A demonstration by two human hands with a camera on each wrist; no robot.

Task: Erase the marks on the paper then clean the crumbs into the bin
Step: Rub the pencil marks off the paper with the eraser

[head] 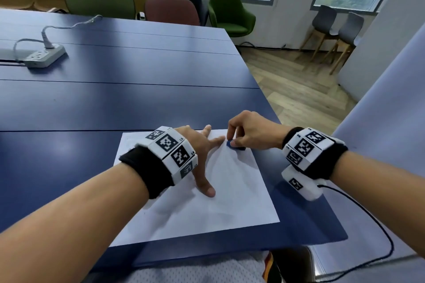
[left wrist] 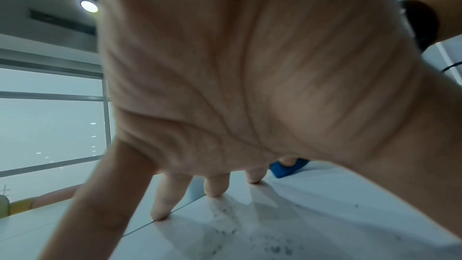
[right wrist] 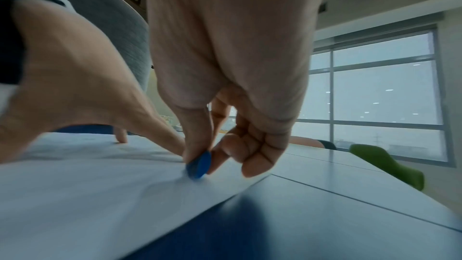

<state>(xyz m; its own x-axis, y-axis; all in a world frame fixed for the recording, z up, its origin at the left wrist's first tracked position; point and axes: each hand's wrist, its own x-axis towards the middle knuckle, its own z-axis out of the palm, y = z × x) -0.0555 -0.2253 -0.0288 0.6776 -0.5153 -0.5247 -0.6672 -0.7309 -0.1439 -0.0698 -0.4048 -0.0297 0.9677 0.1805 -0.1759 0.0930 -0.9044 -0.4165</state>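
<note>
A white sheet of paper (head: 230, 195) lies on the blue table (head: 115, 103) near its front right corner. My left hand (head: 202, 151) lies flat on the sheet with fingers spread, pressing it down. My right hand (head: 248, 133) pinches a small blue eraser (head: 234, 145) between thumb and fingers, its edge touching the paper near the far right corner. In the right wrist view the eraser (right wrist: 200, 163) stands on edge against the paper (right wrist: 75, 195). Dark eraser crumbs (left wrist: 225, 222) speckle the paper (left wrist: 337, 215) under my left palm (left wrist: 237, 66). No bin is in view.
A white power strip (head: 44, 55) with a cable sits at the far left of the table. Several chairs (head: 230, 11) stand beyond the far edge. The table's right edge drops to a wooden floor (head: 299, 89). A black cable (head: 368, 225) hangs from my right wristband.
</note>
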